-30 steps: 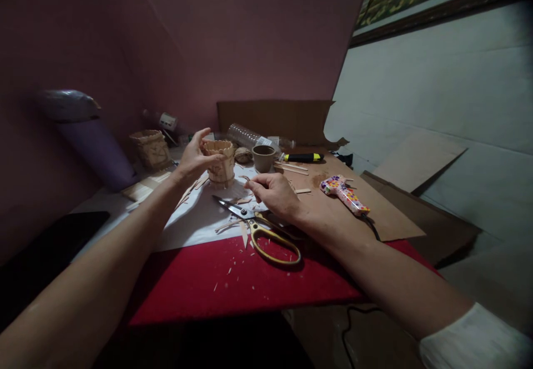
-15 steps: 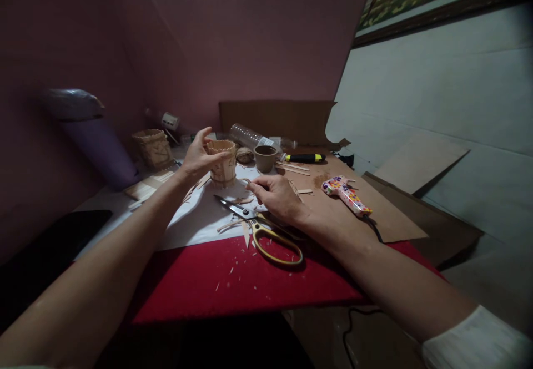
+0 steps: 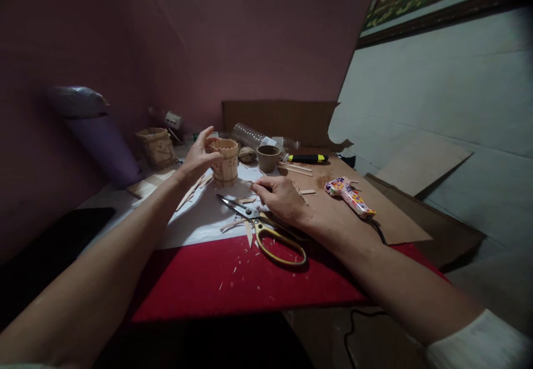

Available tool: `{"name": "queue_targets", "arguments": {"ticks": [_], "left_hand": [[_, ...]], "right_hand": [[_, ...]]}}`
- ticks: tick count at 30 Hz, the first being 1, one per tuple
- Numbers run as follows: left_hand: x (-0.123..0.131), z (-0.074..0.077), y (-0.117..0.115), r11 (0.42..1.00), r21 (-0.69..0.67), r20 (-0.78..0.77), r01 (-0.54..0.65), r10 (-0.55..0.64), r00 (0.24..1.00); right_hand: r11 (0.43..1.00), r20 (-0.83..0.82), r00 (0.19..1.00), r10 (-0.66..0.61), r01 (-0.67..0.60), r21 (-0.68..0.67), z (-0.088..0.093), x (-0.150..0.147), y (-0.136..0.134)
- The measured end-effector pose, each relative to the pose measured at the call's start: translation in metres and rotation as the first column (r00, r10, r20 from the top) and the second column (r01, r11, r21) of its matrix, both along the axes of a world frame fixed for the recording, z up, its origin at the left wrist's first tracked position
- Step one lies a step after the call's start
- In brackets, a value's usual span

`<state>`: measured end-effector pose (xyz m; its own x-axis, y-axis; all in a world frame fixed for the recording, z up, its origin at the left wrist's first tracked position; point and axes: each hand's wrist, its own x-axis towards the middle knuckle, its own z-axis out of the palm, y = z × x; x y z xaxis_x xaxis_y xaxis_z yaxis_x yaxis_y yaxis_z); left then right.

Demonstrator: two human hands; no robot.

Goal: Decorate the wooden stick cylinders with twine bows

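A small pot covered in wooden sticks point(image 3: 226, 168), with a scalloped rim and a band near its base, stands upright on white paper. My left hand point(image 3: 202, 155) is at its left side, thumb in front and fingers spread behind the rim; whether they touch it is hard to tell. My right hand point(image 3: 278, 197) is closed in a pinch on a thin brown strand point(image 3: 250, 182) that looks like twine, right of the pot. Below this hand lie large scissors point(image 3: 281, 252) with yellow handles, partly opened, blades pointing toward the pot.
A flowered glue gun point(image 3: 350, 196) lies on cardboard at right. Behind are a grey-brown pot point(image 3: 267, 159), a twine ball point(image 3: 247, 155), a plastic bottle point(image 3: 252, 135) and a black-yellow cutter point(image 3: 308, 158). Another stick-covered pot point(image 3: 156, 148) stands at left. Wood scraps litter the red cloth point(image 3: 191, 286).
My left thumb has drawn back a little to the left across the pot's front. My right hand keeps its pinch nearly in place. The whole view has shifted slightly.
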<state>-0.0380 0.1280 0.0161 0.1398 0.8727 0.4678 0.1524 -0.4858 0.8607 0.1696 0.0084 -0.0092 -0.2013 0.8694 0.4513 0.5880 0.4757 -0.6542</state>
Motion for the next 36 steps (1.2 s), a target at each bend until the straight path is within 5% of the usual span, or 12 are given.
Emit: {"name": "queue_targets", "arguments": {"ticks": [3, 7, 9, 11, 13, 18, 24, 27, 31, 33, 36], "left_hand": [[0.000, 0.006, -0.008, 0.987, 0.115, -0.061, -0.114, 0.122, 0.991], [0.010, 0.018, -0.040, 0.857, 0.425, -0.053, -0.291, 0.344, 0.937], [0.018, 0.021, -0.057, 0.889, 0.424, -0.134, -0.175, 0.252, 0.958], [0.027, 0.020, -0.069, 0.942, 0.329, -0.278, 0.069, 0.027, 0.960], [0.034, 0.016, -0.073, 0.928, 0.315, -0.418, 0.197, -0.051, 0.907], [0.038, 0.009, -0.068, 0.906, 0.408, -0.545, 0.110, 0.145, 0.826], [0.041, 0.011, -0.072, 0.939, 0.341, -0.612, 0.050, 0.181, 0.770], [0.043, 0.012, -0.074, 0.963, 0.252, -0.589, 0.092, 0.078, 0.804], [0.041, 0.017, -0.075, 0.970, 0.040, -0.413, 0.239, -0.202, 0.888], [0.037, 0.021, -0.074, 0.950, -0.015, -0.283, 0.313, -0.304, 0.910], [0.029, 0.027, -0.070, 0.958, 0.024, -0.136, 0.285, -0.279, 0.951]], "right_hand": [[1.000, 0.030, 0.999, -0.023, 0.023, 0.019, 0.001, 0.000, -0.001], [1.000, -0.010, 1.000, -0.019, 0.019, 0.015, 0.002, -0.001, 0.000], [1.000, -0.032, 0.999, -0.015, 0.015, 0.012, 0.002, -0.001, 0.000], [1.000, -0.050, 0.999, -0.008, 0.009, 0.009, 0.001, -0.001, 0.001], [1.000, -0.063, 0.998, -0.004, 0.005, 0.011, 0.001, -0.001, 0.001], [0.999, -0.089, 0.996, -0.007, 0.012, 0.050, -0.001, -0.001, 0.002], [0.997, -0.216, 0.976, 0.016, 0.000, 0.073, -0.002, -0.002, 0.003], [0.996, -0.256, 0.965, 0.053, -0.034, 0.078, -0.002, -0.001, 0.007], [0.979, -0.368, 0.912, 0.182, -0.202, -0.015, 0.008, 0.012, 0.015], [0.906, -0.459, 0.853, 0.250, -0.373, -0.200, 0.017, 0.023, 0.018], [0.770, -0.631, 0.737, 0.242, -0.541, -0.337, 0.030, 0.041, 0.021]]}}
